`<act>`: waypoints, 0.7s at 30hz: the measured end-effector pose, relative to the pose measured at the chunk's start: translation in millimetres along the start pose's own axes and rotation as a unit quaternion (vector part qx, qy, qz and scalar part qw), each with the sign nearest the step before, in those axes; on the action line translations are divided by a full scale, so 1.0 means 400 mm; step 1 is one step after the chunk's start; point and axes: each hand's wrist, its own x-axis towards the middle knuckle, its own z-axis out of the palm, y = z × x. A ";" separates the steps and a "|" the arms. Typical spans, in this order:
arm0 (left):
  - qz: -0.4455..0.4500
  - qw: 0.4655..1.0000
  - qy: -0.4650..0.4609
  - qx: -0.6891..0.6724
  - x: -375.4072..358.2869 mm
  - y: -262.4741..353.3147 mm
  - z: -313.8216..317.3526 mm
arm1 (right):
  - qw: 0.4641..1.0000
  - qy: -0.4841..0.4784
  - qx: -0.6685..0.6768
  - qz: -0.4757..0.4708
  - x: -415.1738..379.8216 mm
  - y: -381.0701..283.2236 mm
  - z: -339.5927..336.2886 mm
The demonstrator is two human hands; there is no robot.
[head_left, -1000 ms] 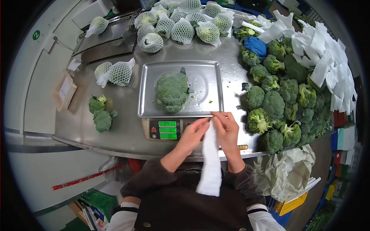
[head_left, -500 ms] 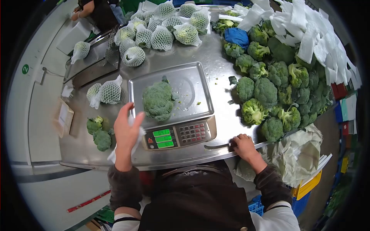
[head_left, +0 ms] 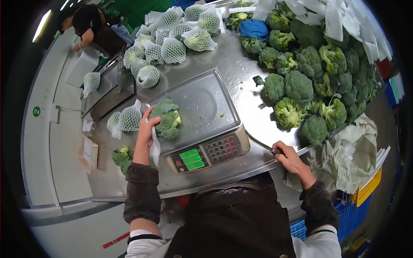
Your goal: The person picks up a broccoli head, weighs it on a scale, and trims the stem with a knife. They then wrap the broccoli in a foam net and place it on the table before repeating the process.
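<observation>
My left hand (head_left: 148,127) is wrapped round a broccoli head (head_left: 166,120) over the left part of the scale's steel tray (head_left: 211,99); the head is tilted, with its pale stem side showing. A white net sleeve (head_left: 155,148) hangs from the same hand. Green digits are lit on the scale's display (head_left: 192,159). At the front edge of the table, right of the scale, my right hand (head_left: 287,157) is closed on the dark handle of a knife (head_left: 260,144), whose thin curved blade points left toward the scale. Green crumbs lie on the tray.
Many loose broccoli heads (head_left: 299,88) are piled at the right, with white net sleeves (head_left: 344,26) above them. Netted heads (head_left: 173,50) stand at the back left. Another person (head_left: 97,28) is at the far left. Crumpled paper (head_left: 346,155) lies at the right edge.
My left hand has closed on the broccoli, which is now turned with its stem side showing. My right hand has gripped the knife handle. The view has shifted, and the display digits differ.
</observation>
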 end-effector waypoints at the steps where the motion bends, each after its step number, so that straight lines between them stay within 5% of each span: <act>1: -0.009 0.997 -0.010 -0.072 0.010 -0.020 -0.017 | 0.999 0.017 0.029 0.016 -0.011 -0.028 0.013; 4: -0.027 0.973 -0.059 -0.223 -0.026 -0.022 0.016 | 0.996 0.070 0.056 -0.010 -0.016 -0.096 0.051; 6: -0.109 0.905 -0.124 -0.392 -0.086 0.017 0.075 | 0.997 0.063 0.054 -0.003 -0.016 -0.138 0.052; 12: -0.116 0.867 -0.167 -0.455 -0.127 0.035 0.184 | 0.985 0.063 -0.018 -0.159 -0.010 -0.206 0.049; 21: -0.185 0.864 -0.168 -0.437 -0.126 0.073 0.306 | 0.992 0.023 -0.003 -0.120 -0.039 -0.213 0.002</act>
